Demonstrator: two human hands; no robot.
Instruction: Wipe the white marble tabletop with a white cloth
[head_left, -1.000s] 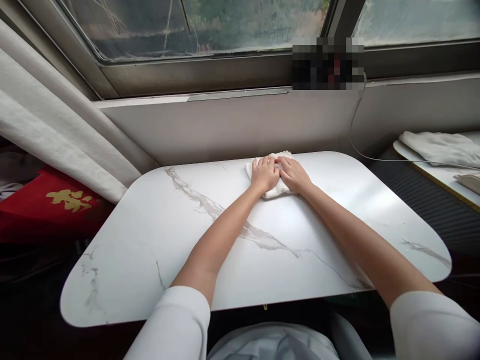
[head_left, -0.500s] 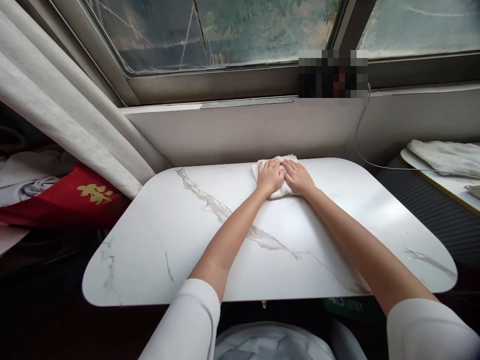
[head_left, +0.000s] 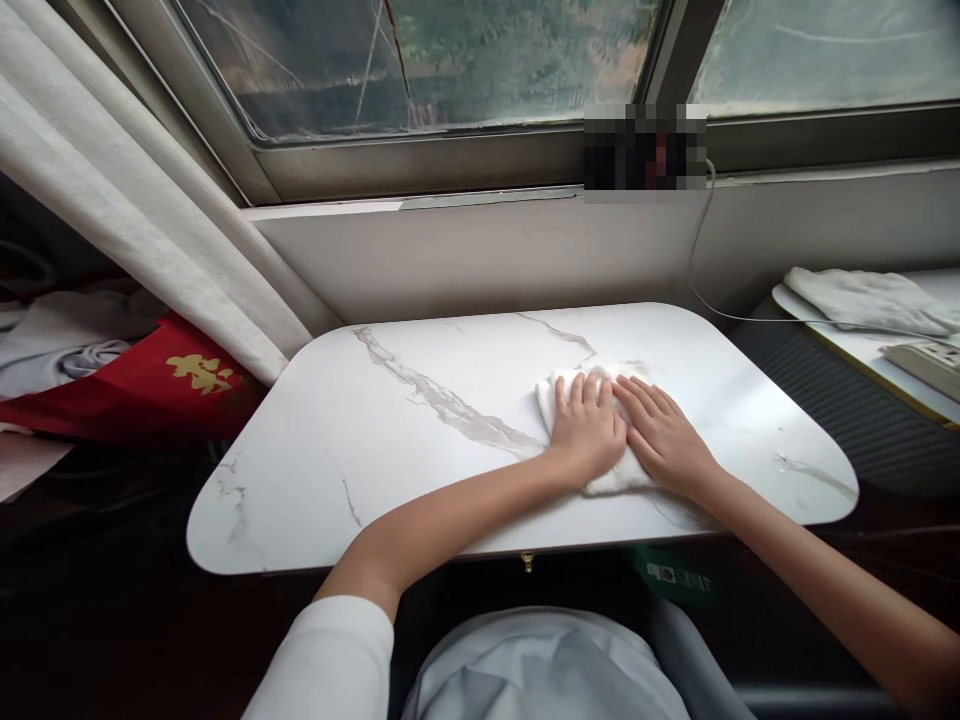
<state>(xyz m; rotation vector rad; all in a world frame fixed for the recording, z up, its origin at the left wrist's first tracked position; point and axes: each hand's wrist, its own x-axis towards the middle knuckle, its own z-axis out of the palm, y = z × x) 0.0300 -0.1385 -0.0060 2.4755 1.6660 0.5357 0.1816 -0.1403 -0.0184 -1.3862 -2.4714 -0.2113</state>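
A folded white cloth [head_left: 613, 480] lies on the white marble-patterned table [head_left: 450, 360], right of its middle. My left hand [head_left: 589, 425] is pressed flat on the cloth's left and middle part, fingers stretched toward the window. Beside it, my right hand [head_left: 666, 435] rests flat on the cloth's right side, its fingers angled up and left. The two hands touch or nearly touch at the thumbs. Much of the cloth is hidden under them.
A window [head_left: 465, 70] and low wall border the table's far side. A pale curtain [head_left: 150, 180] and red cloth [head_left: 142, 390] are at left. At right, a side surface holds another white cloth [head_left: 870, 298] and a power strip [head_left: 926, 365]; a thin cable [head_left: 757, 319] runs across.
Both hands have slid the cloth from the table's far edge toward me and slightly right. The left elbow is now more bent, and the view has shifted a little.
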